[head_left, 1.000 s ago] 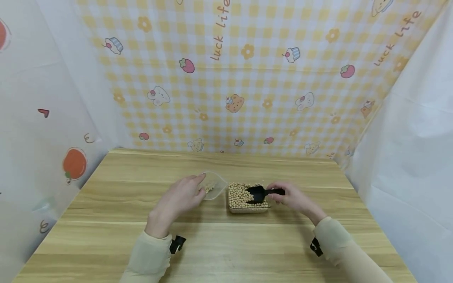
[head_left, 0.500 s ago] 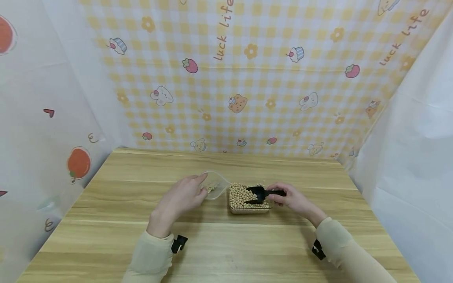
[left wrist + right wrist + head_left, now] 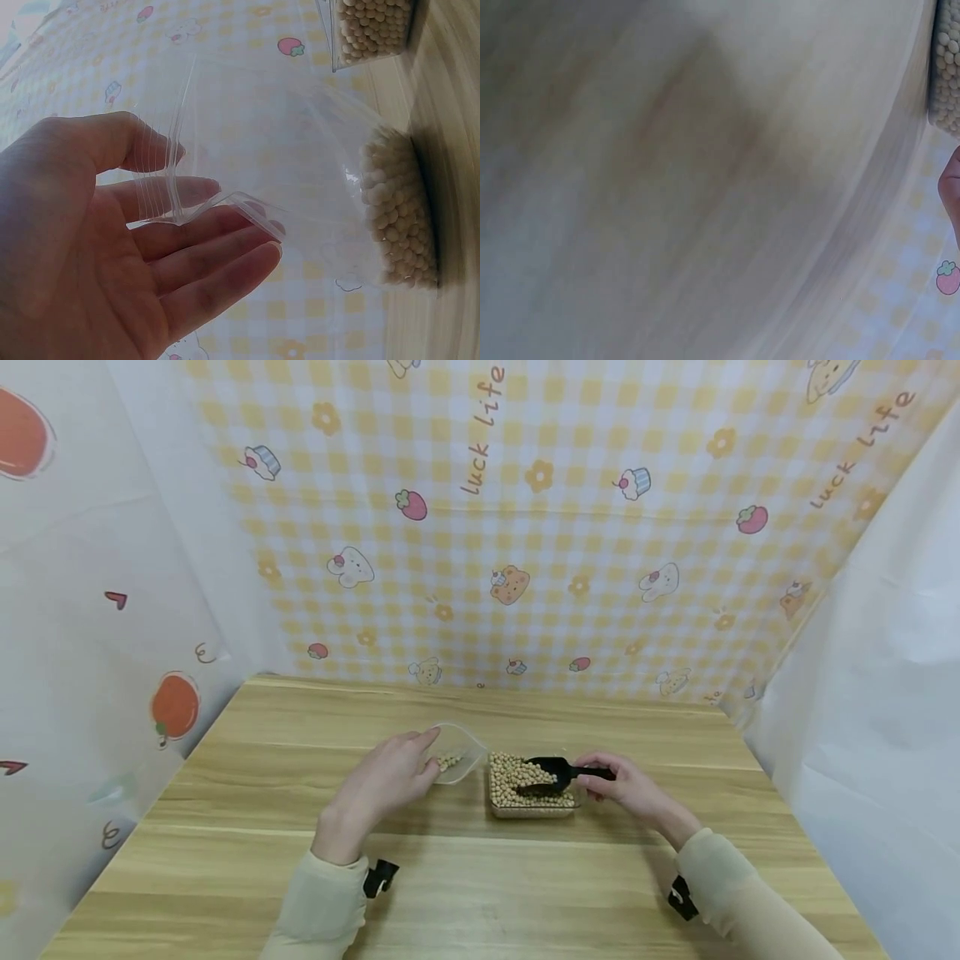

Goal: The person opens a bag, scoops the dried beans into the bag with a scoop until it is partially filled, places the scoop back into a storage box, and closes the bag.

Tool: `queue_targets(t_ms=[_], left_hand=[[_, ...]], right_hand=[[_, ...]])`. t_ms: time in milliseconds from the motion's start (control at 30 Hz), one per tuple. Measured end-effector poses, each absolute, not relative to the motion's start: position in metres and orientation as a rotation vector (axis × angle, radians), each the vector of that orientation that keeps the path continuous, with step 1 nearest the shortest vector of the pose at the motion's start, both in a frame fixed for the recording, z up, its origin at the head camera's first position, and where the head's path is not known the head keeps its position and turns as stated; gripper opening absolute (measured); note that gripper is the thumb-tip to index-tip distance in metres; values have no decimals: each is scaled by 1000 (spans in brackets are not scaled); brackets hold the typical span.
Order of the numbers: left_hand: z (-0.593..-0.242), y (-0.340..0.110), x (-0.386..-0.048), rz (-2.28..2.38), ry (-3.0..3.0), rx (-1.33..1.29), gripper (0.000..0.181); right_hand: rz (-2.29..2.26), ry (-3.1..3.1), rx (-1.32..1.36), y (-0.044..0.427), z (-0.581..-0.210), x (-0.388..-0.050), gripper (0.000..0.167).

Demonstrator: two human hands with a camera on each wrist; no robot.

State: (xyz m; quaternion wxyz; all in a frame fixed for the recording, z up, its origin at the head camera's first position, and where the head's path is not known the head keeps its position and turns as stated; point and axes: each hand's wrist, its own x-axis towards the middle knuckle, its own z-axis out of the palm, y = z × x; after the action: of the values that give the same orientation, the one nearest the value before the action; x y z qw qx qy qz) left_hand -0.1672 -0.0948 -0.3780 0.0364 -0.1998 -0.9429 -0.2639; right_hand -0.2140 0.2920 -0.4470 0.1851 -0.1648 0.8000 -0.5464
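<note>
My left hand (image 3: 378, 789) pinches the rim of a clear zip bag (image 3: 277, 142) between thumb and forefinger, so its mouth gapes. Pale round beans, likely soybeans (image 3: 397, 210), fill the bottom of the bag, which stands on the table. To its right sits a clear rectangular container (image 3: 534, 812) full of the same beans. My right hand (image 3: 626, 789) grips the handle of a black scoop (image 3: 553, 774), whose blade lies among the beans in the container. In the right wrist view only a bit of the hand (image 3: 951, 191) shows at the right edge.
The wooden table (image 3: 480, 893) ends at a checked cloth backdrop (image 3: 465, 543) with printed cartoons. White cloth sides stand left (image 3: 97, 693) and right (image 3: 862, 693). Black wrist straps (image 3: 381, 878) are worn at both cuffs.
The scoop and right hand have shifted slightly right, and more of the scoop's blade shows above the beans. The left hand keeps its hold on the bag. The head view has shifted a little.
</note>
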Motion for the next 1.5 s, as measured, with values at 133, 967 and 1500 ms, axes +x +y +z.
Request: queue_targets(t_ms=[133,967,1500], left_hand=[[-379,-96,-166,-816,-2898,-605,52],[-379,-91,-168,-807,-2905,-630,51],[-380,-92,-169,-800,-2882,-655,50]], right_hand=[[-1578,2237,-451,295,-446,-211,38],[-1720,2222,-526,291,-419,-193,38],[-1603,2299,-551,225,-364,-192,39]])
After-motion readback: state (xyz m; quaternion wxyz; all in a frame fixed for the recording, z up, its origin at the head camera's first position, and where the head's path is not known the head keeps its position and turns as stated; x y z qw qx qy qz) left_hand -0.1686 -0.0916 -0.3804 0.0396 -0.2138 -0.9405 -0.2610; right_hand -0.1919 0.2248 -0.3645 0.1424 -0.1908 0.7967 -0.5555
